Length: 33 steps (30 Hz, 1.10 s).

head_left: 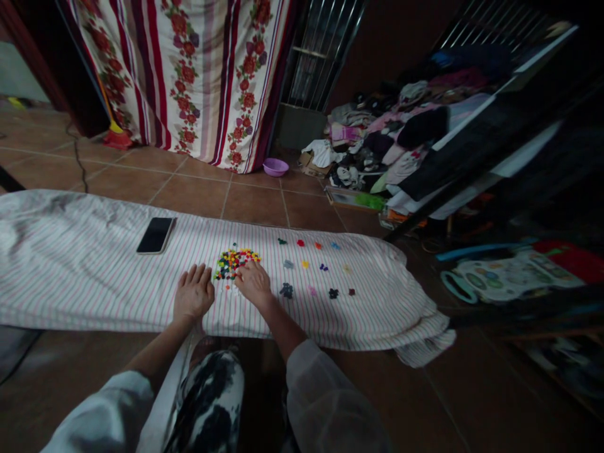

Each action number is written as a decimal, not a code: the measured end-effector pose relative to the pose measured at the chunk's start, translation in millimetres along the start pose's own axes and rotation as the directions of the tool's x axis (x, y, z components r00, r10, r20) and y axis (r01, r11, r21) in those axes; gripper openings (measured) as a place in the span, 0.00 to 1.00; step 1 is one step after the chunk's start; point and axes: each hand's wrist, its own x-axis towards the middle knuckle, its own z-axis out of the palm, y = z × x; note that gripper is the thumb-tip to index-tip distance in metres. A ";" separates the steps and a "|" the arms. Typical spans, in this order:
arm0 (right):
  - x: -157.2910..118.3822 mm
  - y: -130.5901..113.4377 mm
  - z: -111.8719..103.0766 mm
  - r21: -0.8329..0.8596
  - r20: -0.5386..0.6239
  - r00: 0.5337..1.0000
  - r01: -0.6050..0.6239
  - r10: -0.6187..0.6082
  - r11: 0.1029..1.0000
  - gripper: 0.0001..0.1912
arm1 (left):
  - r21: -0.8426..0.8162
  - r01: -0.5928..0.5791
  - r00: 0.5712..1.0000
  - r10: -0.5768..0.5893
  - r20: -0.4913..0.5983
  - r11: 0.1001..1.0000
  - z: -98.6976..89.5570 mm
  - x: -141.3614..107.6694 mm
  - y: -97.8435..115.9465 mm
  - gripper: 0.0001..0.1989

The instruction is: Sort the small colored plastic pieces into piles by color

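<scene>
Brown floor tiles (255, 201) stretch beyond the long surface (94, 270), which is covered with a striped cloth, while a floral curtain (198, 82) hangs at the back, a purple bowl (275, 167) sits by its hem and a heap of clothes (377, 132) fills the far right. On the cloth, between my hands and slightly beyond them, lies a mixed pile of small coloured pieces (231, 263). My left grip (194, 294) rests palm down just left of the pile, fingers extended and loose. My right grip (253, 281) is at the pile's right edge with its fingers bent downward; I cannot tell whether they pinch a piece. To the right of it, single-coloured groups stand apart in three rows: green (282, 241), red (301, 243), orange (318, 246) and blue (335, 245) farthest from me; grey (288, 264), yellow (305, 264), purple-blue (323, 267) and pale beige (347, 268) in the middle; dark grey (286, 290), pink (312, 290), black (334, 294) and brown (352, 292) nearest. A dark-screened phone (155, 236) lies beyond my left grip, farther to the left.
</scene>
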 end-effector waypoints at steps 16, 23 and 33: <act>-16.6 30.8 -10.1 0.120 -0.145 0.971 -0.174 0.191 0.977 0.07 | 0.028 -0.007 1.000 0.007 0.006 1.000 -1.9 -0.4 0.8 0.23; -42.0 72.7 -7.9 0.132 -0.290 0.925 -0.216 0.246 0.968 0.07 | 0.028 -0.002 1.000 0.002 0.004 1.000 -2.3 -1.0 1.0 0.23; -94.7 151.3 -28.0 0.170 -0.473 0.792 -0.349 0.387 0.922 0.08 | 0.058 -0.026 1.000 0.026 0.001 0.998 -1.4 -2.3 -0.1 0.23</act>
